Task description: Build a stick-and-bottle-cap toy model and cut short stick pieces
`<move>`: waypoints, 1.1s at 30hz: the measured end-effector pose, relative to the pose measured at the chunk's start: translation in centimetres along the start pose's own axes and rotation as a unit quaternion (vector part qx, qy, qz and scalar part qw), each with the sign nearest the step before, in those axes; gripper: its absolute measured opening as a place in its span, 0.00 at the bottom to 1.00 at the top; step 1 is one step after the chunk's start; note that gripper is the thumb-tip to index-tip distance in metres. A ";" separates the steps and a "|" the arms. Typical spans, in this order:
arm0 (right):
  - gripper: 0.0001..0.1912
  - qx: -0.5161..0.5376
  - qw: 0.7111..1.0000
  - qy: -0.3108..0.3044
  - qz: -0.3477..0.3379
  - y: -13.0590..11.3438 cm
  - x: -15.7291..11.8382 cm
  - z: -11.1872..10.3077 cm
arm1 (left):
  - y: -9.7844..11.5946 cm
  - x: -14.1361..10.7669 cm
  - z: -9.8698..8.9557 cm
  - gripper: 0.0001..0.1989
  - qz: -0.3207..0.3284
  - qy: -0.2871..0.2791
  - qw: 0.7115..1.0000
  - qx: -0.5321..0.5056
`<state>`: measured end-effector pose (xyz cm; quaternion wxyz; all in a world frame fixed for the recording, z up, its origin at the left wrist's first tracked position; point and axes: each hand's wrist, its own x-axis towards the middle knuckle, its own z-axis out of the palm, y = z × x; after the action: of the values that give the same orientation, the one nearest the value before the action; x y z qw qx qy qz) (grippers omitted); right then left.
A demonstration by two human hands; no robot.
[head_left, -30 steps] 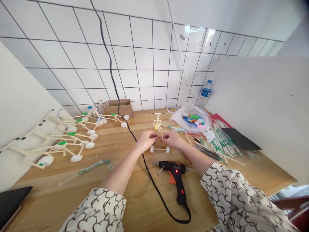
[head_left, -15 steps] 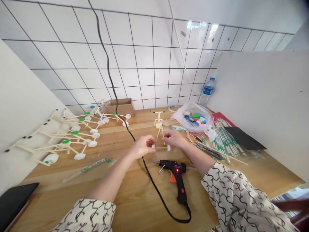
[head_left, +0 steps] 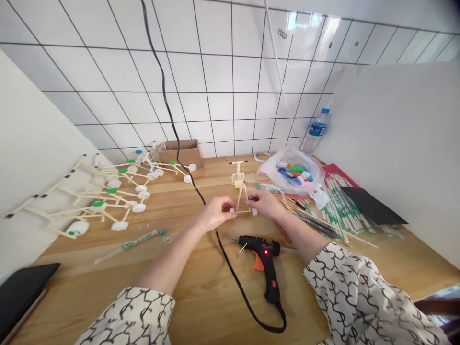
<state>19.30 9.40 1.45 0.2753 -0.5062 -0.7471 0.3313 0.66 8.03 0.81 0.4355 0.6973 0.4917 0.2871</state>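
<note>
A small tricycle model made of wooden sticks (head_left: pixel 238 178) stands between my hands, with a black-tipped handlebar on top. Across its near end lies a stick axle (head_left: pixel 243 212) with a white wheel (head_left: pixel 255 211) at its right end. My left hand (head_left: pixel 215 213) is closed on the axle's left end, where its fingers partly hide the other wheel. The fingertips of my right hand (head_left: pixel 265 203) pinch a slanting stick of the frame just above the right wheel. Nearer to me, a black glue gun (head_left: pixel 265 258) with an orange trigger and a lit red light lies on the table.
Several finished stick models (head_left: pixel 108 201) crowd the left side by a cardboard box (head_left: pixel 183 153). At right are a plastic bag of bottle caps (head_left: pixel 293 172), wrapped sticks (head_left: pixel 347 203), scissors (head_left: pixel 316 223) and a water bottle (head_left: pixel 316 129). A black cable (head_left: pixel 232 268) crosses the table.
My view has tilted down a little. The axle with its wheels has come slightly closer to the model's legs, both hands still on the work.
</note>
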 end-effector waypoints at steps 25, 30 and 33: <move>0.12 -0.023 0.999 0.017 0.026 -0.8 -0.5 0.2 | 0.2 -1.4 0.3 0.09 0.062 0.025 0.997 0.037; 0.10 -0.021 1.000 0.013 0.020 -1.0 -0.6 0.1 | 0.7 -1.8 0.3 0.09 0.064 0.033 0.997 0.036; 0.10 -0.018 1.000 0.011 0.014 -0.8 -0.5 0.1 | 0.6 -1.8 0.3 0.09 0.075 0.028 0.996 0.044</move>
<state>18.95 8.72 1.94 0.2694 -0.5248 -0.7431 0.3160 0.59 6.18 1.28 0.3682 0.7424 0.4618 0.3163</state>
